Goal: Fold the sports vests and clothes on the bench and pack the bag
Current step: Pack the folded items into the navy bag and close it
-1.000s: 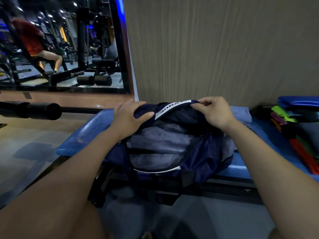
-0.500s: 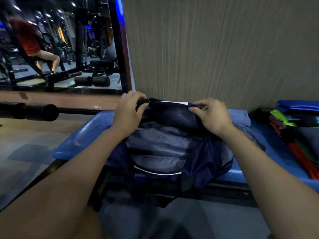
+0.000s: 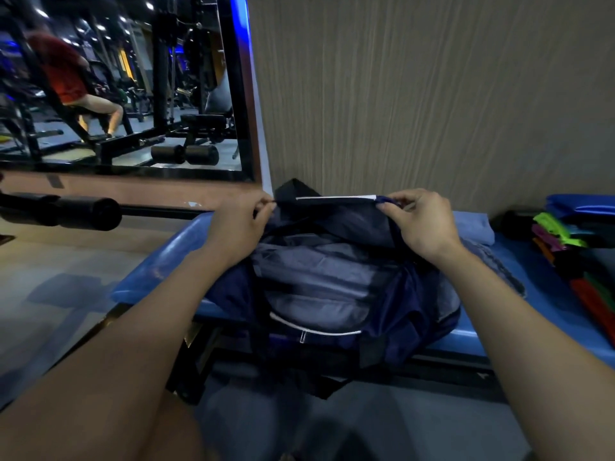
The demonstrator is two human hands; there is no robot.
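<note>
A navy sports bag (image 3: 409,314) with a grey front panel and a white zip line lies on the blue padded bench (image 3: 156,271). A dark navy garment (image 3: 336,214) with a white stripe along its top edge is stretched above the bag's mouth. My left hand (image 3: 238,224) pinches its left corner and my right hand (image 3: 421,222) pinches its right corner. The garment's lower part hangs into the bag, hidden behind the grey panel.
A stack of bright folded vests (image 3: 572,257) lies at the bench's right end, with a folded blue towel (image 3: 474,227) behind my right wrist. A ribbed wall stands right behind the bench. A mirror (image 3: 123,84) at left reflects gym machines and a person. A black padded bar (image 3: 60,212) juts in from the left.
Both hands have lifted the navy garment off the bag and drawn apart, pulling its striped edge taut. The grips went from resting on top to pinching the corners.
</note>
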